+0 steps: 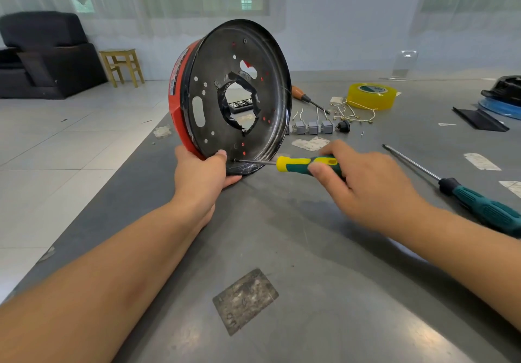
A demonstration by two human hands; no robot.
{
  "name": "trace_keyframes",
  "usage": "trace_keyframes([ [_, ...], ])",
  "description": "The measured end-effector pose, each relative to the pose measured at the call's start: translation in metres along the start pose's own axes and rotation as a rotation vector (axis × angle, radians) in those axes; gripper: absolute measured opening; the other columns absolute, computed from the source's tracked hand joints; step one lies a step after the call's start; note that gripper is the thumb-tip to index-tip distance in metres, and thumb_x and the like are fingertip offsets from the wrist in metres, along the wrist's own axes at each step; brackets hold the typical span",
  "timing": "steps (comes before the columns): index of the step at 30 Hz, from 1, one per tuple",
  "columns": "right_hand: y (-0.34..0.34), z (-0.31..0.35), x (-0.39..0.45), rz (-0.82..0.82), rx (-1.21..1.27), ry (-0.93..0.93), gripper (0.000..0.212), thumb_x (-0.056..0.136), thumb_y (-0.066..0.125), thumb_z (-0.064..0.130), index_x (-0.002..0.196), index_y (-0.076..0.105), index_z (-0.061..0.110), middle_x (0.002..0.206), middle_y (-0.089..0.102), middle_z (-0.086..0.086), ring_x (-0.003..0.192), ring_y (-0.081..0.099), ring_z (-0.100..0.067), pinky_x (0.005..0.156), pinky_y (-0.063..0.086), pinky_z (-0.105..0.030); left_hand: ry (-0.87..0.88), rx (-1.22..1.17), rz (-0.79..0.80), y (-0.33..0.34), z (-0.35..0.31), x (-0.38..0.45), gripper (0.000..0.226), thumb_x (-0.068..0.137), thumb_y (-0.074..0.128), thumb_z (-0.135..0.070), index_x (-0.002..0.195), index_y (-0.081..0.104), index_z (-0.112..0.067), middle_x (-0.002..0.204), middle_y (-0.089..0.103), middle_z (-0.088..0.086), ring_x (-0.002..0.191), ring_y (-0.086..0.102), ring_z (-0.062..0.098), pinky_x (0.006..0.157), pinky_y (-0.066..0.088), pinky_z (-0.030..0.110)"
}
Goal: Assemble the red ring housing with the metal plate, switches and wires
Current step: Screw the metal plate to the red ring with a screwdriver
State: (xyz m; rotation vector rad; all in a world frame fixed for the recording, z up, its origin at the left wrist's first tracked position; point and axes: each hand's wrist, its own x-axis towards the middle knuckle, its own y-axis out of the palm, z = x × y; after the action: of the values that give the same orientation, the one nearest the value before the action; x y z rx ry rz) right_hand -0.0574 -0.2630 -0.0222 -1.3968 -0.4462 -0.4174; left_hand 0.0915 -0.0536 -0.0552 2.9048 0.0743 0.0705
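Note:
The red ring housing [177, 103] stands on edge on the grey table, with the dark round metal plate [214, 108] seated on its right face. My left hand [201, 173] grips the bottom rim, thumb on the plate. My right hand [363, 182] holds a yellow-green screwdriver [298, 163] lying level; its tip touches a hole at the plate's lower edge. Behind the plate lie three grey switches [313, 127], a small black part [344, 126] and loose pale wires [352, 111].
A long green-handled screwdriver [479, 204] lies at right, an orange-handled one [303, 96] behind the housing. A yellow tape roll [369, 96], black and blue parts [501, 100] and a black strip [479, 120] sit far right. The table's left edge runs diagonally beside the tiled floor.

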Motion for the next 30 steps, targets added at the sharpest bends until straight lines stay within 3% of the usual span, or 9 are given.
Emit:
trace_keyframes([
  [4,0.003,0.007,0.006,0.329,0.668,0.599,0.056,0.101,0.03,0.066,0.092,0.061,0.021,0.054,0.051,0.007,0.044,0.044,-0.011,0.047,0.031,-0.027,0.009,0.004,-0.013,0.0,0.0,0.0,0.034,0.099,0.063,-0.003,0.122,0.047,-0.022,0.128,0.058,-0.003,0.106,0.066,0.016,0.069,0.067,0.038],
  [6,0.001,0.006,0.006,0.391,0.809,0.671,0.049,0.099,0.037,0.067,0.103,0.06,0.024,0.053,0.051,0.008,0.038,0.038,-0.006,0.043,0.033,-0.025,0.017,0.001,-0.023,0.001,0.0,0.0,0.034,0.099,0.063,-0.003,0.122,0.047,-0.021,0.125,0.057,-0.005,0.101,0.066,0.014,0.068,0.066,0.036],
  [9,-0.001,0.0,0.004,0.26,0.444,0.305,0.038,0.094,0.045,0.065,0.113,0.043,0.032,0.064,0.059,0.008,0.046,0.053,-0.005,0.045,0.038,-0.019,0.024,0.001,-0.037,0.001,0.001,0.001,0.033,0.1,0.063,-0.003,0.124,0.046,-0.019,0.12,0.056,-0.008,0.097,0.064,0.011,0.065,0.065,0.033],
  [13,-0.008,-0.01,0.004,0.125,-0.139,-0.197,0.046,0.094,0.03,0.064,0.121,0.04,0.028,0.089,0.063,0.006,0.055,0.045,-0.005,0.044,0.032,-0.027,0.02,0.008,-0.032,0.002,0.002,0.002,0.035,0.099,0.064,-0.003,0.126,0.046,-0.018,0.121,0.056,-0.008,0.098,0.064,0.012,0.066,0.066,0.035],
  [18,-0.007,-0.013,0.001,0.11,-0.292,-0.297,0.055,0.101,0.021,0.06,0.117,0.059,0.022,0.092,0.064,0.005,0.069,0.061,-0.02,0.047,0.044,-0.03,0.012,0.014,-0.01,0.001,0.002,0.001,0.034,0.099,0.064,-0.004,0.123,0.046,-0.02,0.124,0.057,-0.006,0.105,0.065,0.016,0.068,0.066,0.037],
  [21,0.001,-0.003,-0.003,0.117,-0.025,-0.075,0.061,0.1,0.017,0.067,0.111,0.061,0.026,0.076,0.063,0.007,0.061,0.057,-0.017,0.053,0.047,-0.036,0.011,0.015,0.011,0.001,0.001,-0.001,0.035,0.099,0.064,-0.003,0.121,0.046,-0.023,0.124,0.057,-0.006,0.108,0.066,0.018,0.069,0.066,0.037],
  [24,0.002,0.006,0.003,0.208,0.425,0.322,0.058,0.097,0.034,0.066,0.093,0.069,0.021,0.06,0.059,0.004,0.058,0.061,-0.021,0.055,0.043,-0.035,0.008,0.016,0.029,0.001,0.0,-0.002,0.039,0.099,0.063,-0.001,0.126,0.046,-0.023,0.126,0.059,-0.005,0.112,0.066,0.021,0.07,0.067,0.038],
  [27,-0.002,0.007,0.009,0.37,1.033,0.797,0.056,0.101,0.046,0.058,0.093,0.075,0.012,0.053,0.042,0.004,0.038,0.029,-0.013,0.039,0.025,-0.021,0.014,0.017,0.044,0.002,-0.001,-0.003,0.037,0.099,0.063,-0.001,0.122,0.046,-0.025,0.125,0.059,-0.006,0.111,0.067,0.02,0.068,0.066,0.035],
  [30,-0.005,0.006,0.009,0.463,1.256,0.944,0.055,0.101,0.047,0.055,0.098,0.073,0.007,0.053,0.035,0.006,0.038,0.019,-0.006,0.034,0.017,-0.018,0.025,0.015,0.042,0.002,-0.001,-0.004,0.037,0.099,0.063,-0.001,0.118,0.046,-0.028,0.12,0.059,-0.009,0.108,0.066,0.016,0.067,0.066,0.035],
])
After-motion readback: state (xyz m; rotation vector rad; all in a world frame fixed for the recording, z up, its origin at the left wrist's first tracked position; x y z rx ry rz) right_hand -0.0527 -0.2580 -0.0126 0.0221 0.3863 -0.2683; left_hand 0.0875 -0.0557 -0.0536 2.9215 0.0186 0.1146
